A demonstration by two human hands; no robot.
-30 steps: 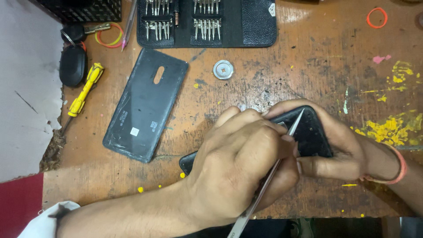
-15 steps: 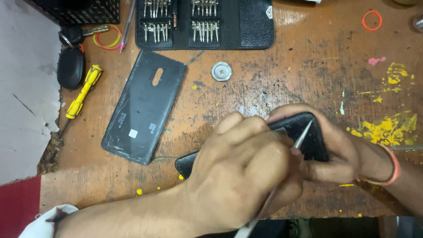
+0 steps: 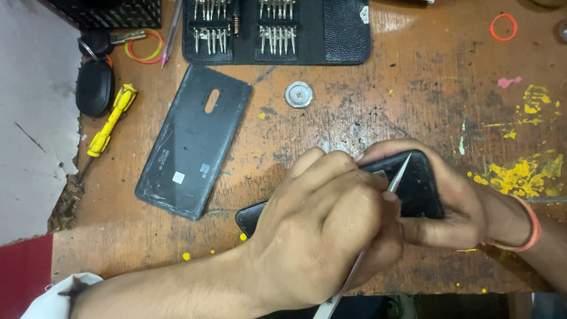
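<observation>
A black phone (image 3: 422, 186) lies face down on the worn wooden table (image 3: 366, 112), mostly covered by my hands. My right hand (image 3: 460, 207), with an orange band at the wrist, grips the phone's right end. My left hand (image 3: 325, 224) reaches across from the lower left and pinches a thin metal tool (image 3: 400, 172), whose pointed tip rests on the phone's upper part. The phone's removed black back cover (image 3: 192, 142) lies to the left, apart from both hands.
An open black case of screwdriver bits (image 3: 277, 29) sits at the back edge. A round metal disc (image 3: 299, 94) lies below it. At the left are a yellow screwdriver (image 3: 109, 124), a black key fob (image 3: 94, 87) and rubber bands (image 3: 142, 47). An orange ring (image 3: 503, 26) lies back right.
Both hands stay on the phone. The metal tool's tip has shifted slightly over the phone's upper part; nothing else has moved.
</observation>
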